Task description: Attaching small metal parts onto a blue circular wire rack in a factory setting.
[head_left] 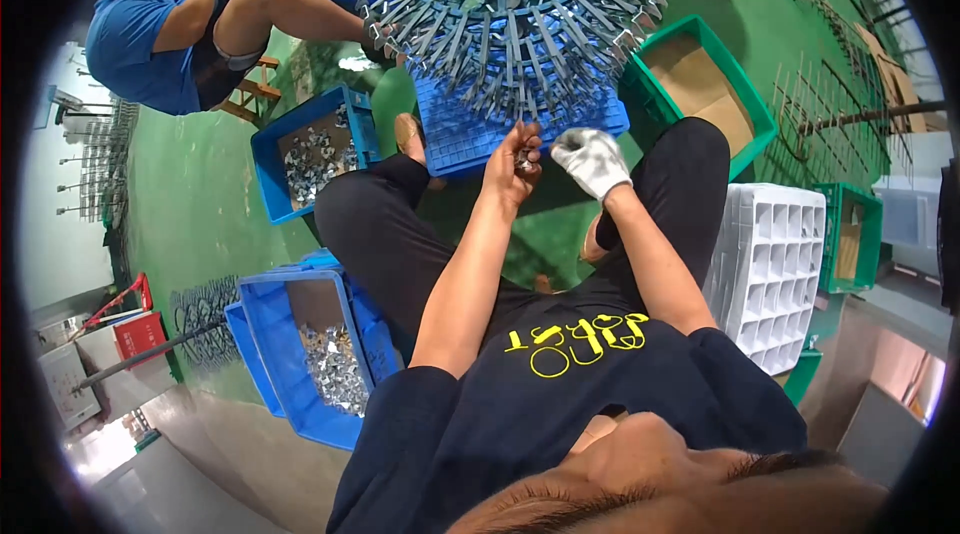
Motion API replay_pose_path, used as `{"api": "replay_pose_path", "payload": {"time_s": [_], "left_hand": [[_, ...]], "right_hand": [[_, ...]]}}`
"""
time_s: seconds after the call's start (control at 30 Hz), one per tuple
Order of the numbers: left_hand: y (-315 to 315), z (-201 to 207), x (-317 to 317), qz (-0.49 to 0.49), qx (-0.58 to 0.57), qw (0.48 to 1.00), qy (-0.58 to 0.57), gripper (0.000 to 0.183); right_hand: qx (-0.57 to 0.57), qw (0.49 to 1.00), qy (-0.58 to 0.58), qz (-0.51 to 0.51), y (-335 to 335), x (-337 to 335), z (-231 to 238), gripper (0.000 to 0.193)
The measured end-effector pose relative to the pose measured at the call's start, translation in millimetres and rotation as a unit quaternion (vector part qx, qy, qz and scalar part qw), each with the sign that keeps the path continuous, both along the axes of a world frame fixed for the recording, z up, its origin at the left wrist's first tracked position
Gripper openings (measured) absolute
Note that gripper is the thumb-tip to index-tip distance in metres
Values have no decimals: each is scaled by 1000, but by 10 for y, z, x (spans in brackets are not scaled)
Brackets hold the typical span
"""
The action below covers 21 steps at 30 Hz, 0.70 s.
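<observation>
My bare left hand (512,172) is closed, its fingers curled around a few small shiny metal pieces (524,163). Close beside it, my right hand (594,162) wears a white glove. Its fingers are bent together, and whatever they may pinch is too small to make out. Just beyond both hands stands a large round rack (512,54) with many metal prongs fanning out in tiers. My left fingertips are close to its lowest prongs; whether they touch cannot be told. Under the rack lies a blue plastic crate (445,134).
Blue bins of small metal parts stand at my left: one farther off (268,162), one nearer (275,354). At right are a green crate (752,124) lined with cardboard and a white compartmented tray (780,279). A person in blue (150,34) sits at far left.
</observation>
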<state>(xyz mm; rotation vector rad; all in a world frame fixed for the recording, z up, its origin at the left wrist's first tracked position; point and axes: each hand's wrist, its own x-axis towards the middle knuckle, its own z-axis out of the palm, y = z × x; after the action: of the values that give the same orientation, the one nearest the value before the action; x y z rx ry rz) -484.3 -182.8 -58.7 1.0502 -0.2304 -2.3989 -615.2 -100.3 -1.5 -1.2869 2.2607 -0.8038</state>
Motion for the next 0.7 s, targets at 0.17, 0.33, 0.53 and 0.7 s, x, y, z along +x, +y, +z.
{"api": "replay_pose_path", "payload": {"time_s": [0.17,0.33,0.53,0.7], "left_hand": [[61,196,21,-43,-98,994,-31,37],[63,236,84,-92,-158,983,-10,39],[71,332,98,-202,-216,955,-32,41],[39,332,112,-195,-220,956,-13,45]], "right_hand": [[8,964,-261,40,57,33,-194,29],[-20,936,-344,73,63,6,-281,31],[26,910,-398,118,74,-113,-248,27],[-27,938,-336,80,74,-14,-210,24]]}}
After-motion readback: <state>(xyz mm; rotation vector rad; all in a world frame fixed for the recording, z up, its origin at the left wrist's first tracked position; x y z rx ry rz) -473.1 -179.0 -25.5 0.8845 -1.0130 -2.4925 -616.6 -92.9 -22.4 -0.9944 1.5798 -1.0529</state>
